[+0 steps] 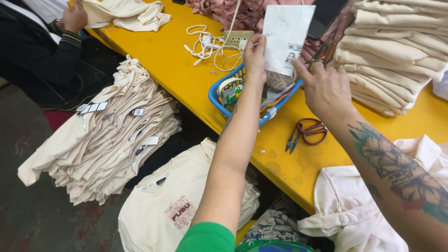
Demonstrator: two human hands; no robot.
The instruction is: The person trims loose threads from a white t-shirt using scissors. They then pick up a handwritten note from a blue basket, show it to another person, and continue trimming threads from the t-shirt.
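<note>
The big yellow table (186, 74) fills the middle of the view. At its far right end sits a tall stack of folded cream cloth (396, 51). Off its near-left edge, lower down, is a big pile of cream shirts with tags (107, 140). Just in front of the table edge lies one more cream shirt with a square patch (177, 205). On the table's near-right corner lies a pale pink cloth (364, 205). At the far middle of the table is a heap of pink cloth (233, 11).

A blue plastic basket (215, 95) sits at the table's front edge. Behind it on the table lies a white tangled cord (207, 46). To the right of the basket, on the table, lie red-handled scissors (309, 132).

Above the basket, a white paper slip (287, 35) is held up. The left hand (255, 58) pinches its left edge with thumb and fingers. The right hand (326, 88) touches its lower right corner, fingers bent.

At the table's far left corner, another person's hand (74, 18) rests on cream cloth.
</note>
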